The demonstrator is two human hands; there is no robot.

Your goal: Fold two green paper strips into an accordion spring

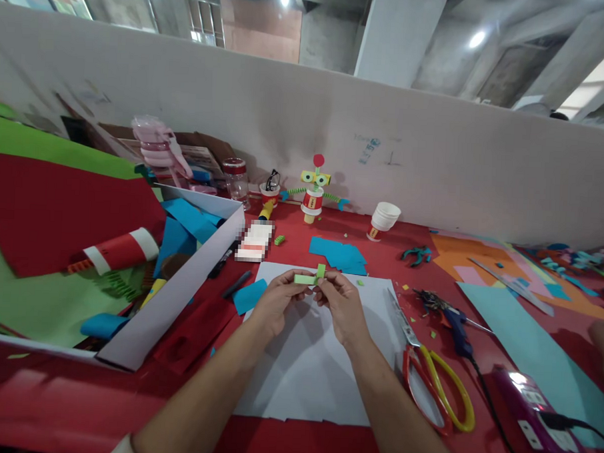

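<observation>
Between my two hands is a light green paper strip [306, 279], bent so that one end points left and a short piece stands upright. My left hand [281, 298] pinches the strip near its left part. Fingers of my right hand [339, 297] are closed on it at the fold, under the upright piece. Both hands are just above a white sheet [310, 374] on the red table. Beyond them lie cut blue paper pieces [338, 253] and a small green folded paper spring [280, 240].
Scissors [426, 372] with red and yellow handles lie right of the sheet, beside a glue gun [457, 330] and a power strip [537, 414]. Left is a white box [195, 268] of paper parts. A paper-cup robot figure [312, 201], stacked cups [384, 220] and pliers [417, 255] stand or lie farther back.
</observation>
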